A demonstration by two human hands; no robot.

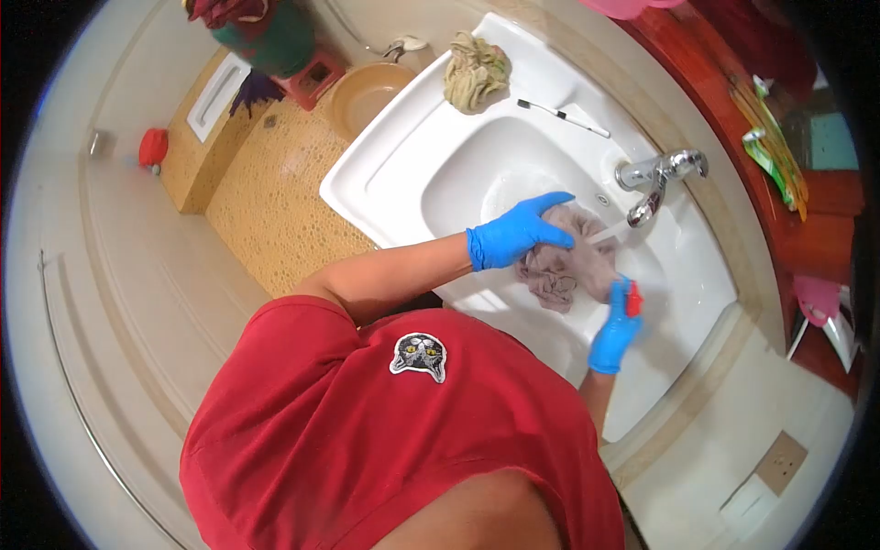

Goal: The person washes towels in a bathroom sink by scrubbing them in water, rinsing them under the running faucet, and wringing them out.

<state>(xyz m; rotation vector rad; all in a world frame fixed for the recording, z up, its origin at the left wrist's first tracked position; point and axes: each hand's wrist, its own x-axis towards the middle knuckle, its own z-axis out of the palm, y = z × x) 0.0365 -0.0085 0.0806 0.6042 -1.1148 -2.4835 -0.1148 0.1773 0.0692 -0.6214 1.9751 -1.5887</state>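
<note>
A wet greyish-pink cloth lies bunched in the white sink basin, under the running tap. My left hand, in a blue glove, rests on the cloth's left side with thumb and fingers spread round part of it. On the right, my right hand, also gloved in blue, has its fingers closed round a small red object at the cloth's right end. That end is blurred, and the object's full shape is hidden.
A crumpled yellow-green cloth and a black-and-white stick-like item lie on the sink's rim. Beyond the left edge stands a tan basin on the floor, near a green container. A reddish wooden shelf runs along the right.
</note>
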